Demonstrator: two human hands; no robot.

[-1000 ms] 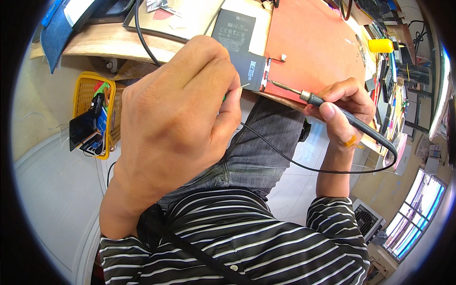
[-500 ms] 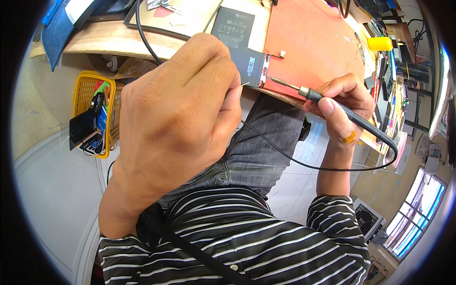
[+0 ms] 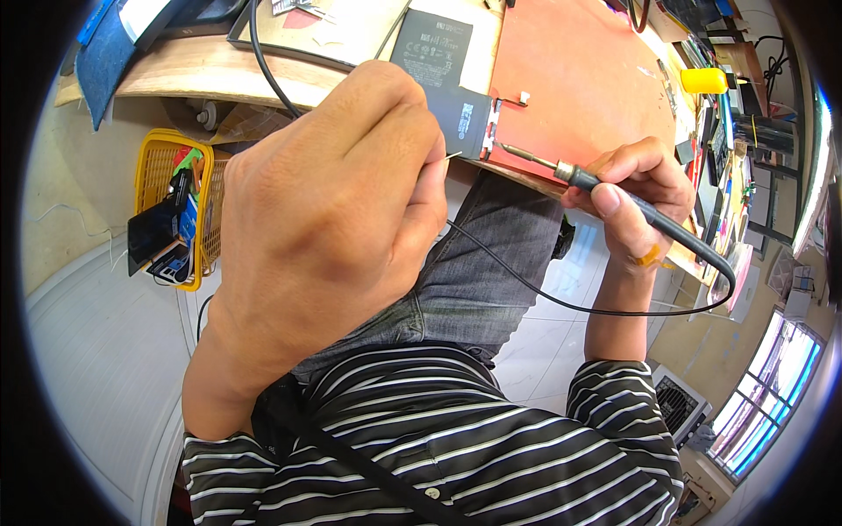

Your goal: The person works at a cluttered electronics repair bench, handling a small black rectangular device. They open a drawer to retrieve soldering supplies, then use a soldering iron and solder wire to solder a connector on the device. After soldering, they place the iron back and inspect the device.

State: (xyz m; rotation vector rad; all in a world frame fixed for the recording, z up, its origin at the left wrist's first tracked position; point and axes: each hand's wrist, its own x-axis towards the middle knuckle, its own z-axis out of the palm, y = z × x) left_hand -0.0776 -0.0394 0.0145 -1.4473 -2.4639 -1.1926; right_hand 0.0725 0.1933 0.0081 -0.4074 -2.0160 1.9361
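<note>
A black L-shaped phone battery [image 3: 431, 54] lies at the near edge of the bench, with its connector strip [image 3: 491, 129] along the right end. My right hand [image 3: 636, 195] grips a soldering iron [image 3: 586, 178] like a pen. The iron's tip points left and is beside the lower end of that strip; whether they touch, I cannot tell. Closed in front of the battery, my left hand [image 3: 338, 188] pinches a thin pale solder wire [image 3: 453, 156], of which just a short end shows. The left fingertips are mostly hidden behind the back of the hand.
An orange-pink mat [image 3: 583, 88] covers the bench right of the battery. A yellow bottle [image 3: 703, 81] and assorted tools line the far right. A yellow basket [image 3: 206, 215] of odds and ends hangs low on the left. The iron's black cable [image 3: 605, 312] loops below my right hand.
</note>
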